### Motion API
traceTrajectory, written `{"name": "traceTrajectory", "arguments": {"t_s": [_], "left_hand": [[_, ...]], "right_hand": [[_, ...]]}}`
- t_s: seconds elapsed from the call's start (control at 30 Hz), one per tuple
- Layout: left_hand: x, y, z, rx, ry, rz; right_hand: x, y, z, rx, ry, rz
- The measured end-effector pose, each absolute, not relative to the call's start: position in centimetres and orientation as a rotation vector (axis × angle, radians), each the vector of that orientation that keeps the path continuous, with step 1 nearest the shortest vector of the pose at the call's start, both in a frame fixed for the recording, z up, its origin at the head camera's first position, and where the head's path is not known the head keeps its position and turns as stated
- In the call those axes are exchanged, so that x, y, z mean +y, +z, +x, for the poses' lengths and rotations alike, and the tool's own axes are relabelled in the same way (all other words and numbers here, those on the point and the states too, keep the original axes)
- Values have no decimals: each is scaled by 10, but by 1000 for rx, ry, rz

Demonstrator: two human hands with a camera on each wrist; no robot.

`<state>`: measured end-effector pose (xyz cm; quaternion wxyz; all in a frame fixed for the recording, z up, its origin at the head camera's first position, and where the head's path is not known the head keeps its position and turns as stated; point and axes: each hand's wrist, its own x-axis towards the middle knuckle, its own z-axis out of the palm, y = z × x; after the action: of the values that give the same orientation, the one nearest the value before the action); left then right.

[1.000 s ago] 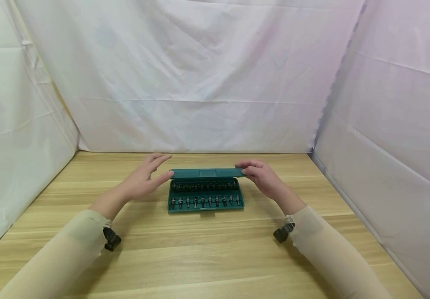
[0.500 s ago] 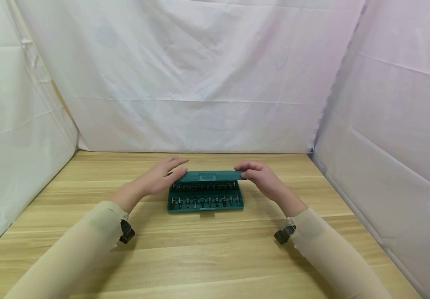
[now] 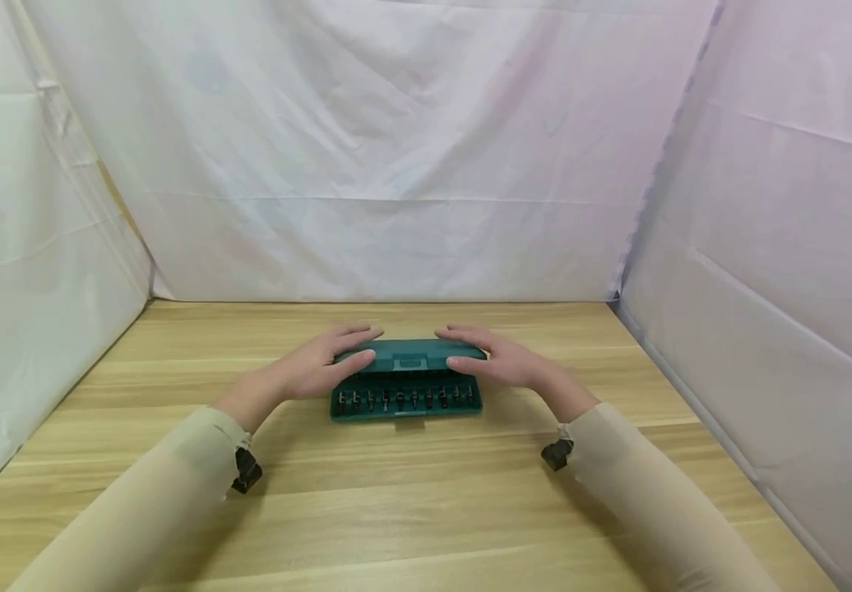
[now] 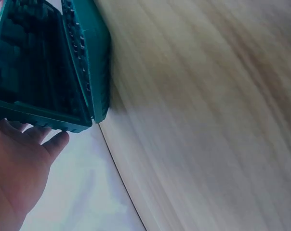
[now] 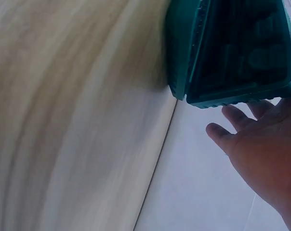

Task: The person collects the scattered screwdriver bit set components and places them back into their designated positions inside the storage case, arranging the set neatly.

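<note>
A green plastic case sits on the table with its hinged lid tilted partway down over it. In its front row stand several small metal socket bits; the lid hides the back row in the head view. My left hand rests at the lid's left end, fingers fairly straight over the top and thumb along the front edge. Mirroring it, my right hand lies at the right end with extended fingers and thumb. Both wrist views show the lid's hollow inner side, with spread fingertips beside its end.
The wood-grain table stretches in front of and around the case. White cloth sheets hang behind it and on both sides. A small black wrist camera is on the left sleeve, another on the right.
The lid has tilted further down and forward, covering the back row of bits. My left hand moved right onto the lid; my right hand went from pinching its corner to lying over it.
</note>
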<state>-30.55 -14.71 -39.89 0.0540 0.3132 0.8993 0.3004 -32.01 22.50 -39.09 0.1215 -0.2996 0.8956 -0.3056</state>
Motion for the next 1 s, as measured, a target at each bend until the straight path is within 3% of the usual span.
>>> {"name": "traceTrajectory", "arguments": {"t_s": [1.0], "left_hand": [[-140,-417,-288,2736,443,1139]], "right_hand": [[215,-404,-294,2554,-675,-969]]}}
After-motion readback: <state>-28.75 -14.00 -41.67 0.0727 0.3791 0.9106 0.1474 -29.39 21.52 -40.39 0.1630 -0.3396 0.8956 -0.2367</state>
